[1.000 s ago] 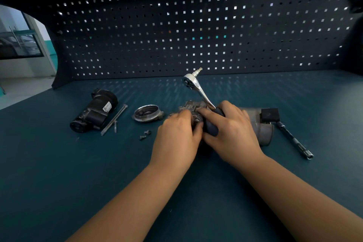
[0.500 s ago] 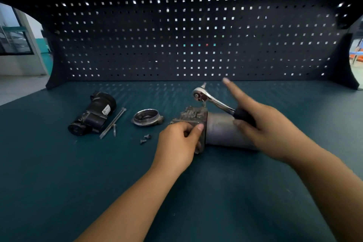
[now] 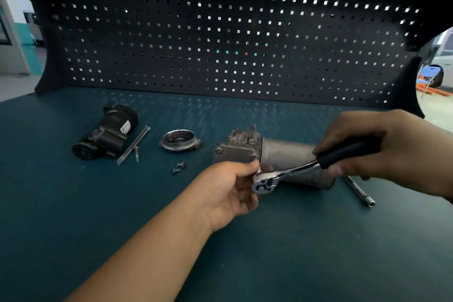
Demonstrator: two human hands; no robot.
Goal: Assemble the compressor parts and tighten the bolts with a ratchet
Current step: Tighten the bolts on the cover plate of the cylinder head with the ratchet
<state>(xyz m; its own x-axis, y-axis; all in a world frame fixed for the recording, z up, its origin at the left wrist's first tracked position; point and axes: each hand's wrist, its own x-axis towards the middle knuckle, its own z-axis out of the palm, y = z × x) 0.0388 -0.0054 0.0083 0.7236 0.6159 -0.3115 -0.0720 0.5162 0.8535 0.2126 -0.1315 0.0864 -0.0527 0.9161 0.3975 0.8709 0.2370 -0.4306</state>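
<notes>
Head view: both hands on the ratchet (image 3: 291,172), in front of the compressor body (image 3: 274,152).
Right hand (image 3: 397,149) wrapped round the black handle; chrome shank slopes down-left to the ratchet head. Left hand (image 3: 228,191) curled, thumb and fingertips pinching that head, close against the near end of the compressor body. Body lies on its side mid-bench on the teal bench top (image 3: 98,223). Left of it: round metal cover (image 3: 180,141), two small screws (image 3: 178,168), two long bolts (image 3: 134,145), black cylindrical unit (image 3: 105,133). Extension bar (image 3: 359,192) lies partly under the right hand. Dark pegboard (image 3: 220,39) behind.
</notes>
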